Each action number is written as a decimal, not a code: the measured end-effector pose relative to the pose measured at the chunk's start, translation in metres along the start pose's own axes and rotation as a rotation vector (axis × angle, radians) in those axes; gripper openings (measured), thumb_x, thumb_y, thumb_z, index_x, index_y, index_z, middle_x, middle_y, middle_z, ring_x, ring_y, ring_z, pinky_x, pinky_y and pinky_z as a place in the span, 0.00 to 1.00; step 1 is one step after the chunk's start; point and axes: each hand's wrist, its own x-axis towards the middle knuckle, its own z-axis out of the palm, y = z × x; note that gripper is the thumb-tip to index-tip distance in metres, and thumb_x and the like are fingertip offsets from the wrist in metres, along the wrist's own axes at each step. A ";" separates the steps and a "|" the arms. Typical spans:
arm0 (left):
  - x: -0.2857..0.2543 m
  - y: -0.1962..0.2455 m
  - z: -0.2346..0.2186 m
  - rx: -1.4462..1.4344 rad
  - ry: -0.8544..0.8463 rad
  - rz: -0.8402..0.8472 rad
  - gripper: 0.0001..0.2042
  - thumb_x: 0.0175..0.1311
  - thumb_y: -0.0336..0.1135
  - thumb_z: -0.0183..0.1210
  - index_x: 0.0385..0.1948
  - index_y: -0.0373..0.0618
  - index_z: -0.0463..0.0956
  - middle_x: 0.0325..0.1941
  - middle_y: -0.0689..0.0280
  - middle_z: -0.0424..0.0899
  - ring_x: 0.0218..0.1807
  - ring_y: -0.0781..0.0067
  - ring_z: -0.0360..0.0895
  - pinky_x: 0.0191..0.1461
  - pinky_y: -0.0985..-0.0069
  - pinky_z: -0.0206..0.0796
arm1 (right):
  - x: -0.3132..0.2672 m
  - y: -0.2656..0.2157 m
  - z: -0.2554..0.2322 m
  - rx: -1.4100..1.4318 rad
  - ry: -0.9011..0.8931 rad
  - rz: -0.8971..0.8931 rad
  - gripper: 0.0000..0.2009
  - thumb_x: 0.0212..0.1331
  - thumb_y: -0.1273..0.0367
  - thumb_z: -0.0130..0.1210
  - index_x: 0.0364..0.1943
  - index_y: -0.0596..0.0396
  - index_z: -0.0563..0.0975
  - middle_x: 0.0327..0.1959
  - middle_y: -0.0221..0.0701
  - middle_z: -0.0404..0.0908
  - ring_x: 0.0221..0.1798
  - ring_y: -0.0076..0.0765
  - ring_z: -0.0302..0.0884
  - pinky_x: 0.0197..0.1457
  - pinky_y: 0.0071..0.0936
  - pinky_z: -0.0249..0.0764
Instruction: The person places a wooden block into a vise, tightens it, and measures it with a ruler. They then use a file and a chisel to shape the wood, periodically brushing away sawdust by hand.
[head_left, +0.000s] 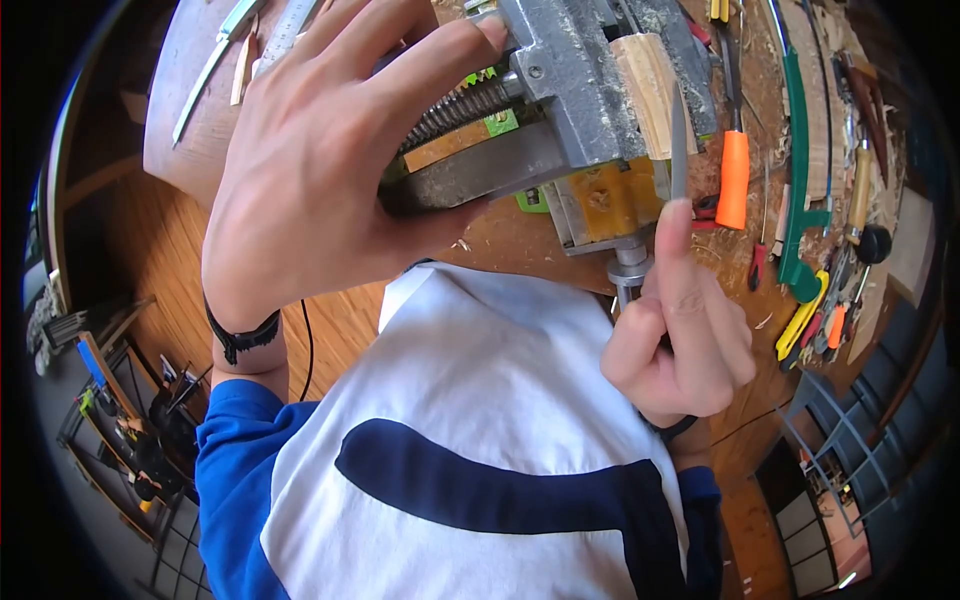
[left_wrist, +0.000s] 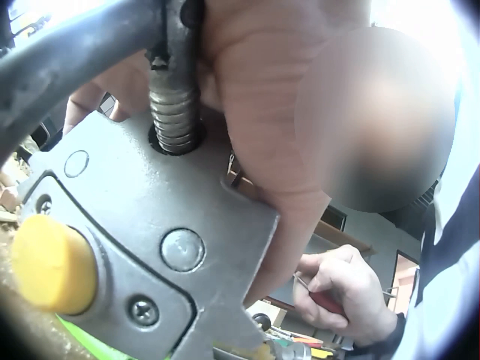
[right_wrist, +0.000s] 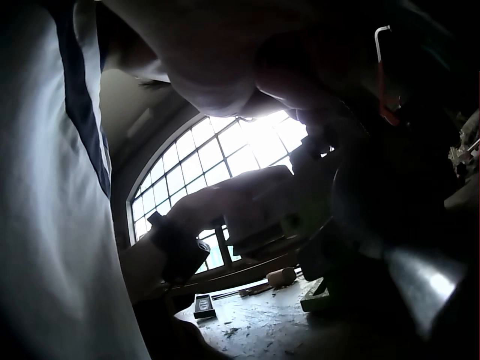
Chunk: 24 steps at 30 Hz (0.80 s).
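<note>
In the head view, a wood piece (head_left: 640,95) sits clamped upright in the vise (head_left: 575,110), on the far side, right of centre. The left hand (head_left: 310,170) spreads its fingers wide over the vise's left part, the index fingertip touching the metal. The right hand (head_left: 695,350), near right, holds a narrow metal tool (head_left: 679,150), 1 index finger laid straight along it and the others curled; its blade lies beside the wood's right edge. Pale shavings and long narrow faces suggest that the wood is partly worked; how much is left cannot be told.

In the left wrist view, the right hand's curled fingers hold a red handle (left_wrist: 328,302) beyond the vise.

In the right wrist view, a window (right_wrist: 206,154) glares behind dark shapes; the right fingers cannot be told.
</note>
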 end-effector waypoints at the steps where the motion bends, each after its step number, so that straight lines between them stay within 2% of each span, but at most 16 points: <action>1: 0.000 0.000 0.000 -0.001 -0.001 -0.006 0.30 0.31 0.35 0.73 0.45 0.44 0.76 0.41 0.61 0.74 0.44 0.53 0.75 0.48 0.63 0.66 | 0.007 -0.002 0.000 -0.014 -0.016 0.001 0.27 0.41 0.83 0.42 0.51 0.78 0.77 0.22 0.45 0.81 0.18 0.30 0.77 0.23 0.23 0.73; 7: -0.001 0.002 0.001 0.003 0.008 -0.015 0.29 0.32 0.35 0.73 0.44 0.44 0.76 0.39 0.61 0.73 0.43 0.53 0.74 0.48 0.64 0.66 | 0.016 -0.007 0.002 -0.035 -0.018 0.039 0.28 0.41 0.84 0.41 0.52 0.77 0.77 0.26 0.46 0.83 0.20 0.28 0.77 0.26 0.22 0.73; 10: -0.002 0.000 0.001 -0.015 0.020 -0.008 0.28 0.33 0.36 0.73 0.44 0.44 0.76 0.39 0.61 0.73 0.43 0.54 0.74 0.48 0.64 0.66 | 0.010 -0.010 -0.002 -0.017 -0.061 0.090 0.28 0.41 0.84 0.41 0.52 0.77 0.77 0.24 0.45 0.82 0.19 0.29 0.77 0.25 0.23 0.73; 16: -0.003 0.000 0.001 -0.001 0.014 -0.019 0.29 0.33 0.36 0.73 0.45 0.43 0.76 0.39 0.61 0.73 0.43 0.54 0.75 0.48 0.64 0.66 | -0.019 -0.007 -0.003 -0.025 -0.004 0.052 0.28 0.41 0.82 0.42 0.52 0.76 0.77 0.17 0.41 0.77 0.16 0.30 0.76 0.23 0.23 0.73; 19: -0.002 0.001 0.000 -0.004 0.002 -0.034 0.30 0.32 0.36 0.73 0.45 0.44 0.76 0.39 0.61 0.73 0.43 0.54 0.75 0.48 0.64 0.66 | -0.019 -0.006 -0.006 -0.010 -0.033 0.039 0.28 0.40 0.82 0.42 0.52 0.77 0.77 0.17 0.40 0.77 0.16 0.30 0.76 0.23 0.24 0.73; 22: -0.001 0.000 0.000 0.004 0.000 -0.037 0.30 0.31 0.36 0.73 0.46 0.44 0.76 0.40 0.61 0.74 0.44 0.53 0.74 0.48 0.64 0.66 | -0.014 -0.001 -0.005 0.030 -0.033 0.023 0.25 0.40 0.82 0.48 0.49 0.74 0.79 0.26 0.38 0.82 0.14 0.29 0.70 0.18 0.24 0.70; 24: -0.001 0.001 0.000 0.016 0.001 -0.027 0.31 0.31 0.35 0.73 0.46 0.44 0.76 0.40 0.61 0.74 0.44 0.53 0.74 0.48 0.64 0.66 | -0.002 -0.001 0.003 0.008 0.018 -0.007 0.27 0.41 0.83 0.44 0.52 0.76 0.78 0.22 0.41 0.80 0.16 0.29 0.73 0.22 0.24 0.72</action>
